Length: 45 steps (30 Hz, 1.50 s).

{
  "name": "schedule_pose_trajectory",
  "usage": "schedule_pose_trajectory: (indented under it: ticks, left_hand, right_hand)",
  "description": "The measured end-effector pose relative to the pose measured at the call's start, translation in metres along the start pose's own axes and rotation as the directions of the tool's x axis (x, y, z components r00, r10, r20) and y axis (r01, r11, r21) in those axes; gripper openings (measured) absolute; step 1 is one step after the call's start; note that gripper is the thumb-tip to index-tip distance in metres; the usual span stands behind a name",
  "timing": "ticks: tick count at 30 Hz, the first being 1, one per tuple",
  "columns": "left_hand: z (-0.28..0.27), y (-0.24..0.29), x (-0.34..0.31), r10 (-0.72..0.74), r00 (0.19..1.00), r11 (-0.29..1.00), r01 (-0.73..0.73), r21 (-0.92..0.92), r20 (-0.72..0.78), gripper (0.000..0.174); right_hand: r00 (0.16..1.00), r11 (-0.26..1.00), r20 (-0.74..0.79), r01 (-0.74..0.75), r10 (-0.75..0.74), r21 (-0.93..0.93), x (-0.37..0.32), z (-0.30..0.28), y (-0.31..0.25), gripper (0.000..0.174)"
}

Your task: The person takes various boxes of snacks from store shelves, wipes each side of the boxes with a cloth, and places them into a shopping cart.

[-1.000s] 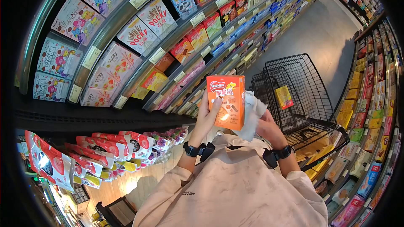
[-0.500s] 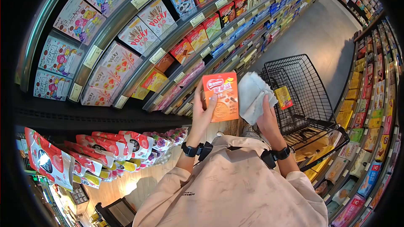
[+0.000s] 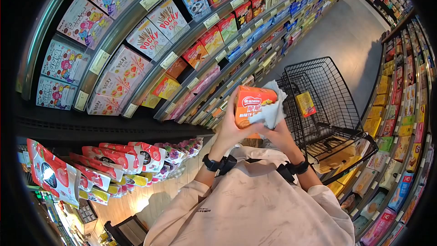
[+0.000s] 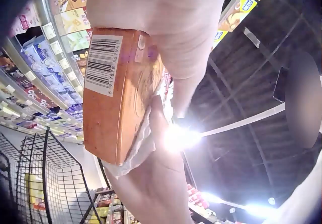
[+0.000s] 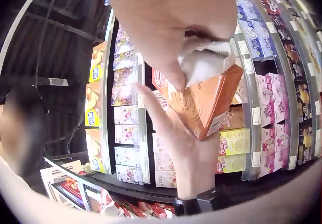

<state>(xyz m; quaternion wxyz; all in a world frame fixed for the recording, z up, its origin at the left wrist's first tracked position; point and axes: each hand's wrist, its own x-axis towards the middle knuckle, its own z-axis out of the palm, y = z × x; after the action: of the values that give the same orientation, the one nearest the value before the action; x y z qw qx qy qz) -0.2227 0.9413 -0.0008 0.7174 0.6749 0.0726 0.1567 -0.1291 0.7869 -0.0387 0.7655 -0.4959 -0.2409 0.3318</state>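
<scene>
My left hand (image 3: 229, 130) grips an orange snack box (image 3: 249, 108) from its left side, the box tilted in front of the chest. The thumb lies across the box's lower front. A crumpled pale grey cloth (image 3: 276, 109) is in my right hand (image 3: 283, 137), pressed over the right side of the box. In the left wrist view the box's barcode face (image 4: 103, 65) shows, with the cloth (image 4: 143, 142) along one edge. The right wrist view has the right thumb on the front of the box (image 5: 204, 101), the cloth (image 5: 209, 62) bunched under the fingers.
A black wire shopping cart (image 3: 325, 75) stands to the right, a yellow package (image 3: 306, 104) in its basket. Shelves of boxed snacks (image 3: 157, 27) curve along the left; more stocked shelves (image 3: 405, 155) line the right. Red-and-white pouches (image 3: 52, 173) hang low at the left.
The box has tipped and turned in the left hand. The right hand has brought the cloth leftward from beside the box onto its right side, and the two hands are now together.
</scene>
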Motion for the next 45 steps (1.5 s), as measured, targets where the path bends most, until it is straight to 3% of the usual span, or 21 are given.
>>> schedule_pose_trajectory:
  ticks: [2, 4, 6, 10, 12, 13, 15, 18, 22, 25, 27, 28, 30, 32, 33, 37, 39, 40, 42, 44, 45]
  left_hand:
    - [-0.001, -0.006, 0.000, -0.077, 0.997, 0.996, 0.076, -0.039, -0.025, 0.103]
    - [-0.003, -0.007, 0.000, -0.156, 0.987, 0.985, 0.152, -0.080, -0.046, 0.105]
    - [-0.004, -0.004, 0.002, 0.037, 0.999, 0.923, -0.036, 0.382, 0.005, 0.104]
    - [-0.005, -0.011, -0.001, 0.001, 1.000, 0.863, -0.001, 0.505, 0.001, 0.104]
    - [-0.002, -0.007, -0.002, 0.078, 0.997, 0.843, -0.065, 0.534, -0.002, 0.102]
    - [-0.003, -0.011, -0.002, 0.079, 0.997, 0.843, -0.065, 0.535, -0.003, 0.102]
    - [-0.004, -0.018, 0.001, 0.067, 0.987, 0.919, -0.005, 0.393, -0.144, 0.100]
    - [0.002, -0.005, 0.002, 0.053, 0.987, 0.909, 0.015, 0.415, -0.152, 0.096]
    - [-0.001, -0.003, 0.003, -0.013, 0.990, 0.906, 0.072, 0.418, -0.142, 0.094]
    - [-0.007, -0.023, 0.007, 0.087, 0.986, 0.853, 0.001, 0.522, -0.145, 0.090]
    - [-0.009, -0.029, 0.008, 0.139, 0.989, 0.732, -0.141, 0.667, 0.056, 0.093]
    - [-0.009, -0.029, 0.007, 0.140, 0.989, 0.732, -0.141, 0.667, 0.056, 0.093]
    - [-0.005, -0.024, 0.005, 0.082, 0.991, 0.890, -0.121, 0.439, 0.107, 0.098]
    - [-0.003, -0.017, 0.004, 0.037, 0.993, 0.918, -0.077, 0.390, 0.109, 0.101]
    - [-0.002, -0.014, 0.003, -0.016, 0.994, 0.940, -0.023, 0.340, 0.113, 0.104]
    - [0.003, -0.007, 0.004, -0.070, 0.989, 0.974, 0.039, 0.222, 0.131, 0.102]
    - [0.008, -0.008, 0.004, 0.026, 0.996, 1.000, -0.026, 0.007, 0.089, 0.078]
    - [0.003, -0.018, 0.001, 0.027, 0.995, 1.000, -0.028, 0.007, 0.092, 0.078]
    - [-0.009, -0.037, -0.003, -0.323, 0.946, 0.918, 0.319, -0.237, 0.021, 0.043]
    - [-0.002, -0.039, -0.004, -0.331, 0.943, 0.910, 0.329, -0.254, 0.035, 0.047]
    - [0.002, -0.035, 0.001, -0.231, 0.973, 0.969, 0.231, -0.088, 0.003, 0.045]
  right_hand:
    - [0.990, 0.981, -0.003, -0.138, 0.139, -0.137, -0.003, 0.001, -0.010, 0.079]
    - [0.992, 0.989, -0.019, -0.124, 0.123, -0.076, -0.002, 0.002, -0.010, 0.082]
    - [0.988, 0.986, -0.118, -0.115, 0.101, -0.120, 0.001, 0.001, -0.013, 0.065]
    - [0.981, 0.996, -0.194, -0.024, 0.006, -0.088, 0.001, 0.004, -0.010, 0.060]
    - [0.937, 0.986, -0.307, -0.144, 0.165, 0.089, -0.001, 0.001, -0.009, 0.060]
    - [0.938, 0.986, -0.305, -0.144, 0.164, 0.089, -0.003, -0.003, -0.004, 0.060]
    - [0.956, 0.962, -0.193, -0.178, 0.219, 0.209, -0.004, -0.008, 0.003, 0.067]
    - [0.968, 0.970, -0.091, -0.226, 0.235, 0.092, -0.006, 0.002, -0.009, 0.066]
    - [0.964, 0.975, -0.145, -0.218, 0.221, 0.039, -0.004, -0.003, -0.005, 0.062]
    - [0.947, 0.966, -0.204, -0.226, 0.247, 0.124, -0.007, -0.002, -0.002, 0.059]
    - [0.957, 0.972, -0.178, -0.217, 0.230, 0.090, -0.011, 0.001, -0.004, 0.058]
    - [0.965, 0.976, -0.150, -0.209, 0.215, 0.056, -0.013, 0.001, -0.005, 0.058]
    - [0.978, 0.981, -0.083, -0.187, 0.191, 0.057, -0.017, -0.006, -0.003, 0.067]
    - [0.973, 0.973, 0.048, -0.230, 0.228, 0.038, -0.022, -0.011, -0.011, 0.079]
    - [0.968, 0.969, 0.048, -0.246, 0.244, 0.036, -0.022, -0.012, -0.013, 0.085]
    - [0.986, 0.985, 0.009, -0.168, 0.168, 0.047, -0.023, -0.008, -0.020, 0.082]
    - [0.991, 0.991, 0.027, -0.133, 0.133, 0.027, -0.022, -0.012, -0.020, 0.078]
    - [0.991, 0.991, 0.025, -0.131, 0.130, 0.027, -0.021, -0.014, -0.019, 0.078]
    - [0.963, 0.973, -0.145, -0.230, 0.227, -0.005, -0.021, -0.016, -0.018, 0.068]
    - [0.970, 0.989, -0.198, -0.148, 0.144, -0.006, -0.019, -0.012, -0.020, 0.060]
    - [0.964, 0.987, -0.215, -0.162, 0.159, 0.003, -0.020, -0.014, -0.021, 0.058]
